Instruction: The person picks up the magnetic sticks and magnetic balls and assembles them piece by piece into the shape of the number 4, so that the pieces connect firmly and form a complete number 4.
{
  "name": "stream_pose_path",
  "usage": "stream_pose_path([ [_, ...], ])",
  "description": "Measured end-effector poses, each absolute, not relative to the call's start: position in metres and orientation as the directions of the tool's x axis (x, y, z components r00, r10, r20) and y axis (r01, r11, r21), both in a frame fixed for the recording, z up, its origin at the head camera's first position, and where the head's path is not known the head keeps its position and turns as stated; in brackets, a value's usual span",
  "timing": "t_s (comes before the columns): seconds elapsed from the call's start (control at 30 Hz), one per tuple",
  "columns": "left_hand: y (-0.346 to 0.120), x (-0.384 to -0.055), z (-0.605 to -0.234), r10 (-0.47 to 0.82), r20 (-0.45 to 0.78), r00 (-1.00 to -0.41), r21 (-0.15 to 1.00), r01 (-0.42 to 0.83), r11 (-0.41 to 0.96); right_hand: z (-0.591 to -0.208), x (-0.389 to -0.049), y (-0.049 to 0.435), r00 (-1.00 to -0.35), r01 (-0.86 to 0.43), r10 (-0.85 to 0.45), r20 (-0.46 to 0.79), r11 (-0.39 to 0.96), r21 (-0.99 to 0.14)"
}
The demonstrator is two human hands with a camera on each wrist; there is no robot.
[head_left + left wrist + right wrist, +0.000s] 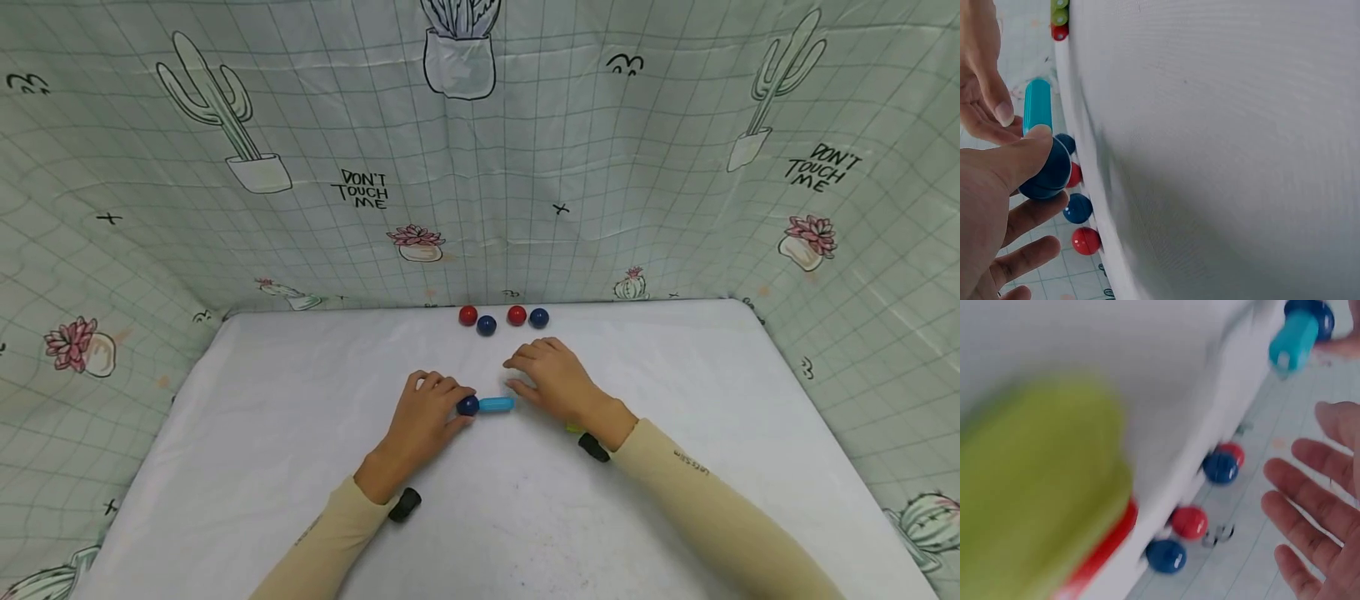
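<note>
My left hand (423, 417) pinches a dark blue ball (1047, 172) between thumb and fingers. A light blue rod (496, 404) extends from that ball to the right, its end touching or joined to it. My right hand (553, 379) is just beyond the rod's free end, fingers spread and holding nothing. In the right wrist view the rod (1295, 340) and the ball (1321, 317) appear at the top right, apart from the right hand (1319, 506). Part of the ball is hidden by the left thumb.
Two red balls (468, 315) (516, 315) and two dark blue balls (486, 325) (538, 317) lie along the back edge of the white table (285, 400). Yellow-green pieces (1059, 17) and a red piece (1059, 32) lie near the right wrist, mostly hidden in the head view.
</note>
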State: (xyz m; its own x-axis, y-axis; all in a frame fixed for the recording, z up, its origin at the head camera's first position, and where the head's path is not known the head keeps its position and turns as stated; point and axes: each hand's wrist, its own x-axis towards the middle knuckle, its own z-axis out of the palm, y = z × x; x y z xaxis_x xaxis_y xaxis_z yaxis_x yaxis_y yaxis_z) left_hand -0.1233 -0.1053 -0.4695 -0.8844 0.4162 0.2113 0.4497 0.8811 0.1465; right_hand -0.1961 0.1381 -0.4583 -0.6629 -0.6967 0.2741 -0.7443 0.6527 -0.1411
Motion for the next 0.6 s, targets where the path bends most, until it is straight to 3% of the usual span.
stream_pose_path([
  [0.3, -0.110, -0.122, -0.472, 0.395, 0.206, -0.895, 0.167, 0.429, 0.887, -0.454, -0.234, 0.164, -0.764, -0.628, -0.590, 0.261, 0.773, -0.091],
  [0.6, -0.113, -0.122, -0.475, 0.391, 0.213, -0.896, 0.162, 0.427, 0.890, -0.461, -0.265, 0.172, -0.777, -0.614, -0.610, 0.154, 0.789, 0.027],
])
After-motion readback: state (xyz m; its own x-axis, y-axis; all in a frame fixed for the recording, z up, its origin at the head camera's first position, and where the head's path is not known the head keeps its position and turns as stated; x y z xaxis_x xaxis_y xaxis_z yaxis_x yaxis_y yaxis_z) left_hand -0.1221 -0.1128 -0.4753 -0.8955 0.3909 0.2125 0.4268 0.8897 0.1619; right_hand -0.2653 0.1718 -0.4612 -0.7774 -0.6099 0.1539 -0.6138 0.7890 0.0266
